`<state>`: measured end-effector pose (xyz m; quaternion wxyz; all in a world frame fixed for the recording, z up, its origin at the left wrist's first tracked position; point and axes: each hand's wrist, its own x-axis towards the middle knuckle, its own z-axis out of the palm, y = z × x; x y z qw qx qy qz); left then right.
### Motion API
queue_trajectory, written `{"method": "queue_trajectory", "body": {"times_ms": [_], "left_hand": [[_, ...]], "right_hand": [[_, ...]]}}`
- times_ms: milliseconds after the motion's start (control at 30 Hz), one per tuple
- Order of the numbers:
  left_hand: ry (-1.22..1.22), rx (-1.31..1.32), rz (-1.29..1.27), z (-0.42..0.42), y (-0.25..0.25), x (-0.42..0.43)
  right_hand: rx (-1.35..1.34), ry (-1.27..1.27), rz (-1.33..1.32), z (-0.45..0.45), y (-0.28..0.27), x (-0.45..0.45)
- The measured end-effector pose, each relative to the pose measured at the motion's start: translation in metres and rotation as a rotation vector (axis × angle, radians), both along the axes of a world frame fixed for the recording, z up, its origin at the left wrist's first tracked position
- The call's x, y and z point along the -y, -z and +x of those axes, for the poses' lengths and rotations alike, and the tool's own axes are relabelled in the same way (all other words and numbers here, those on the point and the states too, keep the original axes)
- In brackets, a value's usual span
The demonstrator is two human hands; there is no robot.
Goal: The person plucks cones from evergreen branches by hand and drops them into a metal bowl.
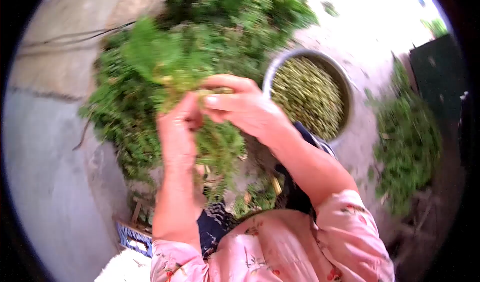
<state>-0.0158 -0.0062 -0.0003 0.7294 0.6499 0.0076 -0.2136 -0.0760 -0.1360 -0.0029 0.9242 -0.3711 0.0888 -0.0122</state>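
Note:
My left hand [181, 122] is closed around the stems of a leafy green plant [150, 52], whose blurred top spreads up and to the left. Close beside it, my right hand [250, 107] has its thumb and fingers pinched on small yellow-green pods [220, 90]. Whether these pods are still attached to the plant, I cannot tell. To the right of my right hand stands a round metal basin [348, 82] holding a heap of small green pods [307, 97]. More of the feathery foliage hangs below my hands.
A large pile of cut green plants [235, 12] lies on the ground beyond my hands. Another heap of greenery [407, 142] is at the right, near a dark green panel [440, 72]. Black cables [85, 36] cross the concrete at the left. A blue plastic crate [134, 238] sits low at the left.

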Motion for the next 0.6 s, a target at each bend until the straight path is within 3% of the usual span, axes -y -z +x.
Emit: {"method": "queue_trajectory", "body": {"times_ms": [133,200,267,400,433,500,567,600], "left_hand": [[-0.032,-0.161,-0.122,0.001,0.001,0.001],[0.134,-0.174,-0.261,0.005,0.006,-0.008],[0.093,-0.186,-0.26,0.005,0.008,-0.009],[0.228,-0.216,-0.404,0.01,0.002,-0.006],[0.157,-0.228,-0.407,0.008,0.001,-0.003],[0.074,-0.238,-0.43,0.004,-0.003,0.001],[0.008,-0.166,-0.302,0.001,0.0,0.005],[-0.043,-0.095,-0.185,0.0,0.0,0.004]], "right_hand": [[0.005,0.041,0.086,0.001,0.008,-0.009],[-0.018,-0.021,0.209,0.001,0.012,-0.005],[-0.059,-0.003,0.248,-0.001,0.01,-0.002],[-0.276,0.291,0.037,-0.006,-0.008,0.032],[-0.405,0.36,-0.073,-0.012,-0.017,0.046],[-0.392,0.457,-0.068,-0.024,-0.002,0.085],[-0.516,0.636,-0.252,-0.042,0.009,0.114],[-0.535,0.699,-0.196,-0.049,0.036,0.139]]}}
